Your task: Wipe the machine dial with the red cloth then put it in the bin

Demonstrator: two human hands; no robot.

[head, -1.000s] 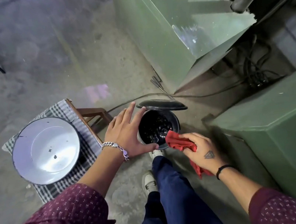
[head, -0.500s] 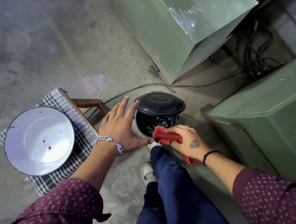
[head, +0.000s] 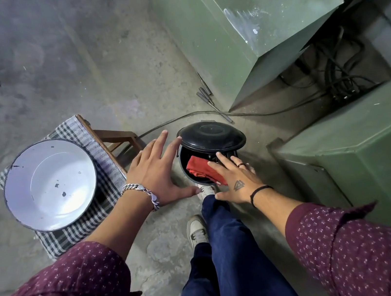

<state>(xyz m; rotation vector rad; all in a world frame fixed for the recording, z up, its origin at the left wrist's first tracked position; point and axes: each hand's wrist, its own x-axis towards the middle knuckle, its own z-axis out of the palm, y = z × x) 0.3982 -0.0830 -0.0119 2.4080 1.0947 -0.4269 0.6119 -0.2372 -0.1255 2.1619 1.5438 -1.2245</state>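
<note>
White enamel basin (head: 50, 184) sits on checked cloth (head: 97, 214) over a wooden stool (head: 113, 137), left. Black cable (head: 209, 113) runs across the concrete floor (head: 50, 81). Metal rods (head: 206, 96) lie beyond it.

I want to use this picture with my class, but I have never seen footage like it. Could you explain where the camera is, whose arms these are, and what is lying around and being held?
The camera sits on a person's head and looks down, so the two arms in dark red sleeves and the blue trouser legs are the wearer's own. The floor is bare concrete, with green machine housings at the right. Low in the middle stands a small black bin, its lid tilted partly open. A red cloth lies in the opening. The right hand is spread flat over the cloth's near edge, not gripping it. The left hand, with a silver bracelet, is open beside the bin, fingers near the lid. At the left a white enamel basin rests on a checked cloth over a wooden stool.
</note>
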